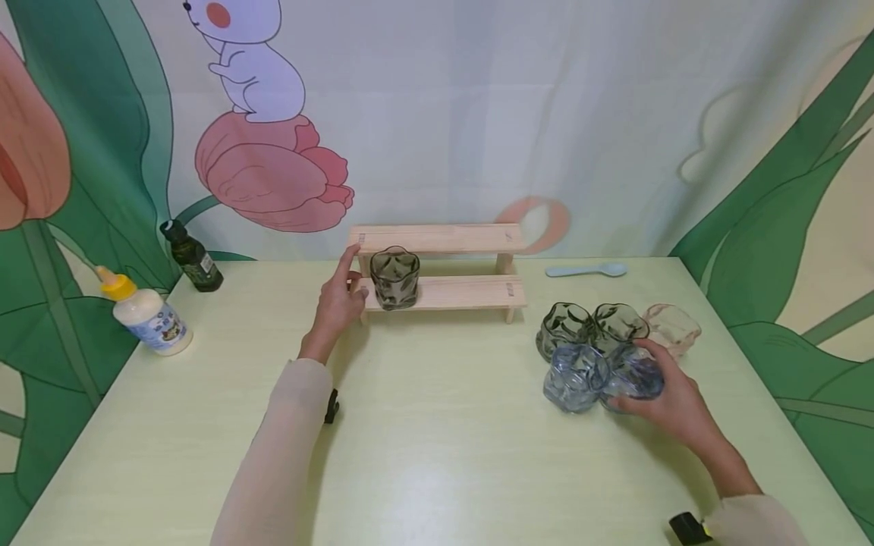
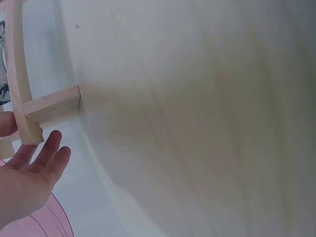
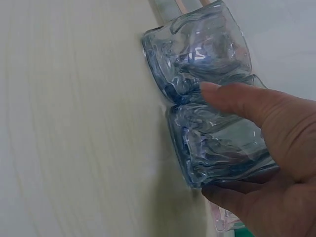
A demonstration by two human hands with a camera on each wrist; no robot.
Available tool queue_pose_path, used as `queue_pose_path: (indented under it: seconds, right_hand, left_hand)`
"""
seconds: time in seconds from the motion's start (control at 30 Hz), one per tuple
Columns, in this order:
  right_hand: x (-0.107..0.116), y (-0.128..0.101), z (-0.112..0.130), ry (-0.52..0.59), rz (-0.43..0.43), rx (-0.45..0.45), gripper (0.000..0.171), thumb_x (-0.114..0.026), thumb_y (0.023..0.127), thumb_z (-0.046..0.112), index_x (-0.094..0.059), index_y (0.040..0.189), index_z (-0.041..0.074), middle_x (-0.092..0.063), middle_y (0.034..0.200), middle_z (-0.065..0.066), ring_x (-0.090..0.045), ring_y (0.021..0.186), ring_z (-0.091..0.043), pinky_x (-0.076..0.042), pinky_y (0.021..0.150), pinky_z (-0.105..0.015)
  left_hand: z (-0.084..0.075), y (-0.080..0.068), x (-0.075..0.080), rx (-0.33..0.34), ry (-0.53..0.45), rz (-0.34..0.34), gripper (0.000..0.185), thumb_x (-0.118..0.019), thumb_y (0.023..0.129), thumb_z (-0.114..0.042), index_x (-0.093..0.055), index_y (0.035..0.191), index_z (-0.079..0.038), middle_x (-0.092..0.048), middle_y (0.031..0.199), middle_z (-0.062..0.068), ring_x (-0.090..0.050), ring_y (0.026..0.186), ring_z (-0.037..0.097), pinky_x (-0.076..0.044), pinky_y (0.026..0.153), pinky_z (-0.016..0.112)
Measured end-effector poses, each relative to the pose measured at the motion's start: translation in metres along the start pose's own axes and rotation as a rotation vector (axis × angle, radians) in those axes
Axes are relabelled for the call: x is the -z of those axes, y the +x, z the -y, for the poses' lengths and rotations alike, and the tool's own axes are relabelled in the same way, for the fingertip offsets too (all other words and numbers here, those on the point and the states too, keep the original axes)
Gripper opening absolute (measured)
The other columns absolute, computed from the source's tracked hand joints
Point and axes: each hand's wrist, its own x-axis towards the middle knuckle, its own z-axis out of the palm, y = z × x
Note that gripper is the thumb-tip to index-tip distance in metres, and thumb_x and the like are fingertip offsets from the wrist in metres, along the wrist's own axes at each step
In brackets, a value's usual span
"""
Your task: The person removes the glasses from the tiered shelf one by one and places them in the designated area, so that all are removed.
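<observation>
At its left end, a two-tier wooden shelf point(image 1: 454, 292) is held by my left hand point(image 1: 333, 303). In the left wrist view, the fingers point(image 2: 58, 165) curl under the plank's end while the thumb lies against its other side. One dark grey glass point(image 1: 394, 279) stands on the lower tier, beside that hand. Over at the right, my right hand point(image 1: 672, 398) grips a blue glass point(image 3: 222, 143) between thumb and fingers. A second blue glass point(image 3: 197, 54) sits right against it. Behind these are two grey glasses point(image 1: 565, 330) and a pale pink glass point(image 1: 672, 330), partly hidden.
A light blue spoon point(image 1: 587, 271) lies near the table's back edge, right of the shelf. At the back left stand a dark green bottle point(image 1: 194, 258) and a white bottle with a yellow cap point(image 1: 153, 318). A printed curtain point(image 1: 423, 114) hangs behind the table point(image 1: 423, 455).
</observation>
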Motion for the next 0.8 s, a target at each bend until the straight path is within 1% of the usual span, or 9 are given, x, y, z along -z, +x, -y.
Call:
queue_pose_path:
  seconds: [0.13,0.27,0.4,0.47,0.53,0.67,0.8]
  right_hand:
    - [0.004,-0.001,0.001,0.002,0.03,0.012,0.112,-0.091,0.072,0.031,-0.021,0.157,0.011,-0.032,0.151,-0.04,-0.034,0.131,-0.065,-0.036,0.095,-0.074]
    - [0.015,-0.001,0.004,-0.004,0.087,0.033,0.118,-0.09,0.072,0.034,-0.014,0.16,0.013,-0.03,0.152,-0.039,-0.035,0.131,-0.064,-0.039,0.093,-0.072]
    - [0.03,0.0,0.006,0.013,0.143,0.061,0.119,-0.089,0.074,0.03,-0.009,0.16,0.01,-0.033,0.149,-0.041,-0.037,0.131,-0.062,-0.04,0.095,-0.07]
    - [0.039,0.002,0.007,0.03,0.149,0.079,0.118,-0.088,0.076,0.026,-0.007,0.16,0.009,-0.034,0.148,-0.042,-0.038,0.131,-0.061,-0.04,0.097,-0.07]
    - [0.048,0.005,0.011,0.042,0.14,0.092,0.116,-0.086,0.079,0.024,-0.004,0.161,0.011,-0.035,0.146,-0.042,-0.038,0.131,-0.06,-0.039,0.098,-0.07]
    - [0.063,0.019,0.028,0.062,0.109,0.133,0.113,-0.082,0.084,0.022,-0.001,0.162,0.016,-0.036,0.147,-0.04,-0.037,0.134,-0.058,-0.037,0.1,-0.068]
    - [0.064,0.039,0.053,0.086,0.117,0.169,0.108,-0.079,0.087,0.024,-0.001,0.162,0.02,-0.035,0.15,-0.037,-0.037,0.137,-0.055,-0.038,0.102,-0.066]
  left_hand:
    - [0.0,0.0,0.0,-0.007,0.004,-0.004,0.082,-0.057,0.098,-0.002,-0.016,0.158,-0.041,-0.055,0.139,0.019,-0.053,0.126,0.04,-0.045,0.098,0.055]
    - [0.0,0.0,0.0,-0.008,0.01,-0.007,0.082,-0.057,0.097,-0.001,-0.016,0.158,-0.04,-0.055,0.138,0.019,-0.054,0.125,0.041,-0.046,0.097,0.054]
    - [0.0,0.001,-0.001,-0.01,0.004,-0.004,0.082,-0.057,0.097,-0.002,-0.018,0.157,-0.04,-0.056,0.137,0.019,-0.054,0.124,0.041,-0.046,0.096,0.054]
    - [-0.001,0.001,-0.001,-0.01,0.005,-0.002,0.081,-0.057,0.097,-0.002,-0.018,0.157,-0.04,-0.056,0.137,0.019,-0.054,0.125,0.041,-0.046,0.095,0.054]
    - [-0.001,0.001,-0.002,-0.009,0.004,-0.002,0.081,-0.057,0.097,-0.002,-0.018,0.157,-0.041,-0.056,0.138,0.019,-0.054,0.125,0.041,-0.046,0.095,0.054]
    - [0.0,0.0,-0.001,-0.003,0.009,-0.009,0.082,-0.057,0.097,-0.002,-0.017,0.157,-0.042,-0.056,0.137,0.019,-0.055,0.122,0.041,-0.046,0.094,0.053]
    - [-0.001,0.0,-0.001,-0.002,0.009,-0.013,0.081,-0.057,0.097,-0.001,-0.018,0.157,-0.041,-0.056,0.137,0.019,-0.055,0.121,0.041,-0.046,0.095,0.054]
